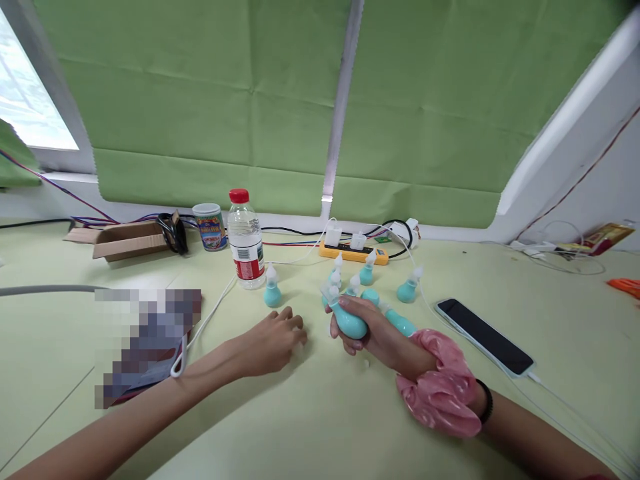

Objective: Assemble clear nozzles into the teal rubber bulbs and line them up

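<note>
My right hand [367, 330] is wrapped round a teal nasal aspirator [351, 323], a squeeze bulb with a clear tip pointing up and to the left. Loosely curled, my left hand [274, 341] rests on the table with nothing visible in it; its thumb and palm are hidden. Just beyond it stands another nasal aspirator [273, 293], upright. Several more aspirators cluster behind my right hand, among them an upright one [367, 271] and a tilted one [407, 289]. A teal bulb [400, 323] lies on its side by my right wrist.
Behind the aspirators are a yellow power strip [354, 253] with white plugs, a water bottle [247, 243], a can [211, 228] and an open cardboard box [131, 241]. A phone [484, 337] on a cable lies right. A pixelated packet [155, 347] lies left.
</note>
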`<action>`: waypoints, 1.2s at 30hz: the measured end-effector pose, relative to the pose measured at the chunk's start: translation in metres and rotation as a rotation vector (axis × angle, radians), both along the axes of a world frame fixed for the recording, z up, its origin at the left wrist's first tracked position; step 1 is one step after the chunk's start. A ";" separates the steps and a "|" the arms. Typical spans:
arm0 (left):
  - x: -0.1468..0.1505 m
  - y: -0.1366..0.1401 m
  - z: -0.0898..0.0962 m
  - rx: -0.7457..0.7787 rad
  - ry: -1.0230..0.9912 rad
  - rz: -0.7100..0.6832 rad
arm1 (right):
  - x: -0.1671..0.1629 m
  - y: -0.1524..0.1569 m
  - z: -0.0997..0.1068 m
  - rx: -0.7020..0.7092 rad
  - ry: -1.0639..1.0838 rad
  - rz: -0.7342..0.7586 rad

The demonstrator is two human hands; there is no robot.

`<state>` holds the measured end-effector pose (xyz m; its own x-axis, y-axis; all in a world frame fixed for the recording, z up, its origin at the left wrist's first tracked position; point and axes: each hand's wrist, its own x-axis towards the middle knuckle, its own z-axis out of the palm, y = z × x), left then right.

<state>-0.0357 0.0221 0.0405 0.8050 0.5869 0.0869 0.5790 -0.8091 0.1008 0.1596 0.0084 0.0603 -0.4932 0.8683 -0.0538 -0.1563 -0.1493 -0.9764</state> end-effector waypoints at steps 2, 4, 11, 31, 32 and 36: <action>-0.002 0.002 -0.003 0.050 0.049 0.004 | -0.001 -0.001 -0.001 0.051 -0.062 0.012; -0.003 0.005 -0.001 0.063 -0.066 0.103 | -0.002 -0.003 -0.002 0.092 -0.127 0.018; -0.009 0.012 0.031 -0.750 -1.159 0.410 | -0.006 -0.006 -0.003 0.216 -0.256 0.024; 0.010 -0.004 0.018 -1.008 -1.473 0.441 | -0.009 -0.015 -0.013 0.876 -0.776 -0.359; 0.012 -0.006 0.017 -1.004 -1.501 0.452 | -0.009 -0.014 -0.013 0.856 -0.762 -0.353; 0.017 -0.012 0.016 -1.020 -1.561 0.458 | -0.011 -0.015 -0.011 0.669 -0.646 -0.319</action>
<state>-0.0187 0.0099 0.0562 0.1567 0.9876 0.0092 -0.3608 0.0486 0.9314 0.1489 -0.0062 0.0489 -0.2791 0.9052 0.3206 0.5007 0.4220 -0.7558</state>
